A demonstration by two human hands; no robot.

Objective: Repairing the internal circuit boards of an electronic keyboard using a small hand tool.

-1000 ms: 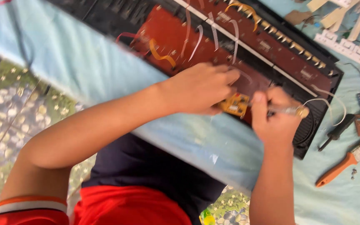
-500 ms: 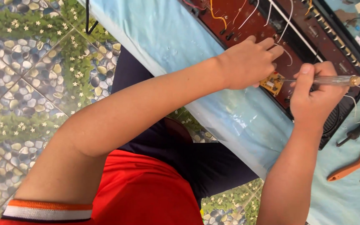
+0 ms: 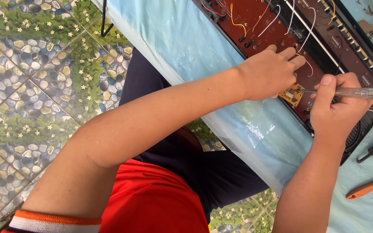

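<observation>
While the left hand (image 3: 269,73) was pressed on the red board (image 3: 281,26), its fingers curled beside a small yellow board (image 3: 292,94), a clear screwdriver (image 3: 350,92) was gripped in the right hand (image 3: 337,113), tip at that board, above the blue surface (image 3: 186,39).

I see a clear glossy plastic screwdriver handle with a brass-coloured metal cap (image 3: 359,92), a matt reddish-brown circuit board (image 3: 273,26), a small yellow board (image 3: 292,94), smooth pale-blue sheeting over the desk (image 3: 186,39), and an orange-handled brush (image 3: 370,186).
</observation>
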